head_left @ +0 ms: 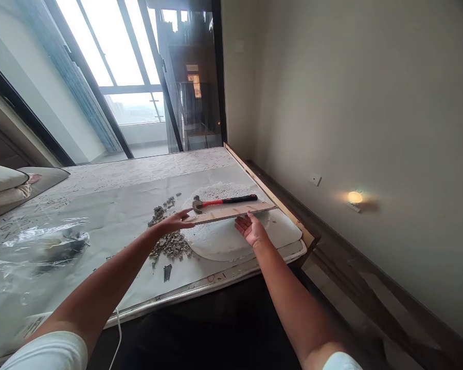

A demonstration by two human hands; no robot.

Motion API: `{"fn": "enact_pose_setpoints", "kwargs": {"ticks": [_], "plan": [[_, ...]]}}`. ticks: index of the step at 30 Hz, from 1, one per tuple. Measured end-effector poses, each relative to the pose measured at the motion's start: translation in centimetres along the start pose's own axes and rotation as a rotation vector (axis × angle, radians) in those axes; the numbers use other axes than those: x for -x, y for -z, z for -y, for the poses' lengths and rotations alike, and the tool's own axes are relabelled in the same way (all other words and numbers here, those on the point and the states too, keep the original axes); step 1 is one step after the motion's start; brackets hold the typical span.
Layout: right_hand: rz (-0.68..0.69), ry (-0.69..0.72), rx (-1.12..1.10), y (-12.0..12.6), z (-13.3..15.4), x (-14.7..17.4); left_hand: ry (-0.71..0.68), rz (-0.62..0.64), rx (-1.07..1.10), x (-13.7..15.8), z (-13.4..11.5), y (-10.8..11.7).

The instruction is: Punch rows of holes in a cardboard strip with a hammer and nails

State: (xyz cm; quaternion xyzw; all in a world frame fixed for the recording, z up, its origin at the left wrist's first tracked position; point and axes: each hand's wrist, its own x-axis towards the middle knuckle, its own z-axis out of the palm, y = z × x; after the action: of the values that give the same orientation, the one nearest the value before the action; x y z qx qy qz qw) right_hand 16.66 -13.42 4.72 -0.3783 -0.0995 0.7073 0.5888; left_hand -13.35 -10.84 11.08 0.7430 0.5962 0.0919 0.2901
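A narrow wooden board (pixel 231 211) lies crosswise in front of me, over a round white foam pad (pixel 216 241). My left hand (pixel 176 222) grips the board's left end, fingers on top and thumb at the near edge. Along the board's near edge, my right hand (pixel 251 231) is palm up with fingers stretched out; its fingertips are at the edge, and whether they bear the board I cannot tell. Just behind the board rests a claw hammer (pixel 227 201) with a red and black handle, its head to the left.
Grey crumbled pieces (pixel 173 245) are heaped left of the pad. Several nails (pixel 167 272) lie nearer me. Clear plastic wrapping (pixel 42 246) spreads over the mattress (pixel 139 180) at left. A wooden bed rail (pixel 270 192) edges the right side, beside a wall with a lit night light (pixel 355 198).
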Motion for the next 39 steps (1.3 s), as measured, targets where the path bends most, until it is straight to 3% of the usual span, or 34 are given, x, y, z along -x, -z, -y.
{"fn": "enact_pose_setpoints", "kwargs": {"ticks": [4, 9, 17, 24, 28, 30, 33, 36, 39], "plan": [[-0.021, 0.047, -0.004, 0.1, -0.3, -0.5, -0.003, -0.054, -0.067, 1.0, -0.5, -0.6], [0.003, 0.12, -0.006, 0.0, -0.3, -0.4, -0.131, -0.196, -0.186, 2.2, 0.0, -2.0], [-0.094, -0.049, -0.004, 0.0, -0.9, -1.5, -0.161, -0.319, -0.364, 0.8, 2.1, -5.2], [-0.083, -0.114, 0.037, 0.2, -1.0, -0.9, -0.179, -0.315, -0.431, 0.2, 3.9, -6.3], [-0.084, -0.055, 0.077, 0.7, -1.6, 0.1, -0.147, -0.28, -0.414, 0.5, 4.2, -6.4], [-0.043, 0.051, 0.186, 1.0, -2.4, 0.7, -0.123, -0.287, -0.364, 0.9, 4.0, -6.4], [0.098, 0.335, 0.544, 1.0, -4.3, 2.1, -0.129, -0.418, -0.095, 2.3, 2.0, -7.3], [0.203, 0.634, 0.892, 0.2, -7.0, 4.1, -0.087, -0.553, 0.536, 5.0, -2.6, -10.1], [0.352, 0.87, 1.127, -0.5, -9.3, 6.1, -0.13, -0.332, 1.257, 8.1, -8.2, -13.7]]}}
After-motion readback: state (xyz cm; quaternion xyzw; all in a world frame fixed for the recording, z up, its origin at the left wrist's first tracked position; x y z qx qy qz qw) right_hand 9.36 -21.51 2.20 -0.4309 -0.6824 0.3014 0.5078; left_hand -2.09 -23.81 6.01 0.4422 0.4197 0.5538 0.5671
